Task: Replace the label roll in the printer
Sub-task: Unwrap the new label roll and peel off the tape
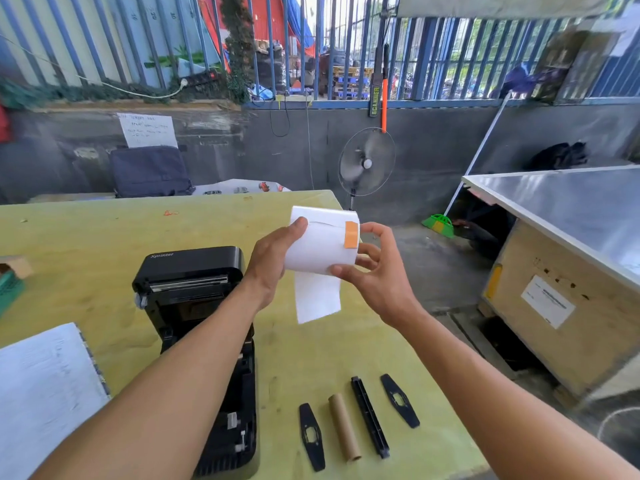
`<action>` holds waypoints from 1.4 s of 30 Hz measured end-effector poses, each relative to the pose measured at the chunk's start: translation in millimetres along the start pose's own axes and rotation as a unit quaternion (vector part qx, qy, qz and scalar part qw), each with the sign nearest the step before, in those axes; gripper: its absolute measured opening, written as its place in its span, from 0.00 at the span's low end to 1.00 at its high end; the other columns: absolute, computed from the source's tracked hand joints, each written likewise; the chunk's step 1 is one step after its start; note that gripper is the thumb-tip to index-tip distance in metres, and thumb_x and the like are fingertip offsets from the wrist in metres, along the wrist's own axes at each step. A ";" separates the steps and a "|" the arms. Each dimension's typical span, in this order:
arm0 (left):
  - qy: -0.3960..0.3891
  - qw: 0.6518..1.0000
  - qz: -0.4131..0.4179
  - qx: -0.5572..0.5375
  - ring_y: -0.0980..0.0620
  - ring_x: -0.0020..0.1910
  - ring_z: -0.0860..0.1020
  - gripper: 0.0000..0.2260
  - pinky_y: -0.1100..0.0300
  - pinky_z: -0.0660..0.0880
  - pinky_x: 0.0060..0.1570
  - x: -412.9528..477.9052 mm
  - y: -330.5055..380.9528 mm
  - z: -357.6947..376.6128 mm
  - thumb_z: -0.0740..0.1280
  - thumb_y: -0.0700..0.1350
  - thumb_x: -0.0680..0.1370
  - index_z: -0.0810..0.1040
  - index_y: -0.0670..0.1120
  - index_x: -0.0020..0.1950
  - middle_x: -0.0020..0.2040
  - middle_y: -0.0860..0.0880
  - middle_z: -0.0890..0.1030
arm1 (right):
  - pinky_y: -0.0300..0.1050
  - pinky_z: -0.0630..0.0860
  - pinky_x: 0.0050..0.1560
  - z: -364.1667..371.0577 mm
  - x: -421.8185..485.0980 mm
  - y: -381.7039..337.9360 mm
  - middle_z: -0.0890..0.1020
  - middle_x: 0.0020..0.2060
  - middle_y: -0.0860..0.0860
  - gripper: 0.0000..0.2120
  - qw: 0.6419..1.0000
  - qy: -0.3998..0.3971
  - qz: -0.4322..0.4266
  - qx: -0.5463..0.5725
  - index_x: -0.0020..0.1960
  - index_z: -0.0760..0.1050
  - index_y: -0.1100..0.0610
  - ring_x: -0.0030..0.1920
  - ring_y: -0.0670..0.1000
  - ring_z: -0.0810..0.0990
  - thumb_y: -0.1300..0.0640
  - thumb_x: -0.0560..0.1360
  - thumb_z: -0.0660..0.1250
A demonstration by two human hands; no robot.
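Observation:
A white label roll (323, 242) with an orange tape tab is held in the air above the table, a loose strip of labels hanging from its underside. My left hand (273, 261) grips its left end and my right hand (372, 268) grips its right end. Below and to the left, the black Xprinter label printer (194, 292) stands with its lid open, its bay partly hidden by my left forearm. On the table near me lie an empty brown cardboard core (344, 426), a black spindle bar (370, 417) and two black roll guides (311, 436) (400, 400).
The yellow-green table (86, 237) ends just right of the parts. A white pad (41, 393) lies at the left, with a green tray (8, 289) beyond it. A dark bag (149, 171) sits at the far edge, a standing fan (367, 161) behind, and a steel-topped crate (561, 299) on the right.

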State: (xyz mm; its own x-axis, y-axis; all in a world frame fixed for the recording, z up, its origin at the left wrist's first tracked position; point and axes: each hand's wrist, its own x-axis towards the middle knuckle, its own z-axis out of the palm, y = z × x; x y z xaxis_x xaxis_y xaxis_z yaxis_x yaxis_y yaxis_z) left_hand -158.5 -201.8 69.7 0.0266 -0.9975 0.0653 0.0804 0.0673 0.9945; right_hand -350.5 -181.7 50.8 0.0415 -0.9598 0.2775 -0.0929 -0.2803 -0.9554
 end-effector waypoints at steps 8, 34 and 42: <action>-0.050 0.998 -0.042 -0.007 0.46 0.51 0.84 0.22 0.53 0.81 0.40 0.9 1.3 7.5 0.67 0.68 0.68 0.81 0.58 0.57 0.53 0.51 0.85 | 0.42 0.82 0.42 -4.2 5.6 -8.7 0.85 0.52 0.48 0.31 1.000 0.008 -0.017 -0.019 0.62 0.67 0.42 0.53 0.44 0.83 0.60 0.68 0.80; 0.083 0.951 -0.239 -0.177 0.47 0.37 0.85 0.16 0.51 0.81 0.37 23.8 -100.8 1.4 0.73 0.55 0.69 0.80 0.48 0.52 0.42 0.46 0.84 | 0.47 0.84 0.40 -24.6 47.8 62.7 0.84 0.35 0.48 0.10 0.971 0.134 0.056 -0.188 0.39 0.78 0.54 0.31 0.44 0.82 0.63 0.78 0.67; 0.119 0.939 -0.267 -0.180 0.48 0.36 0.85 0.15 0.52 0.81 0.35 38.8 -139.1 -0.2 0.71 0.55 0.70 0.78 0.48 0.52 0.36 0.49 0.85 | 0.46 0.74 0.43 -20.6 24.3 184.5 0.84 0.45 0.58 0.08 0.908 -0.130 0.139 -0.373 0.46 0.84 0.63 0.46 0.59 0.81 0.64 0.78 0.66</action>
State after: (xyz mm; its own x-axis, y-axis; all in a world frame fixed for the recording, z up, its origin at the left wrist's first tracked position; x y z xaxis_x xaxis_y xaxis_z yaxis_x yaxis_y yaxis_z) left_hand -168.5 -249.8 -66.1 0.1057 -0.8612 -0.4971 0.4764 -0.3950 0.7855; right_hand -387.1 -257.1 -116.6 0.1370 -0.9865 -0.0901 -0.7797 -0.0513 -0.6241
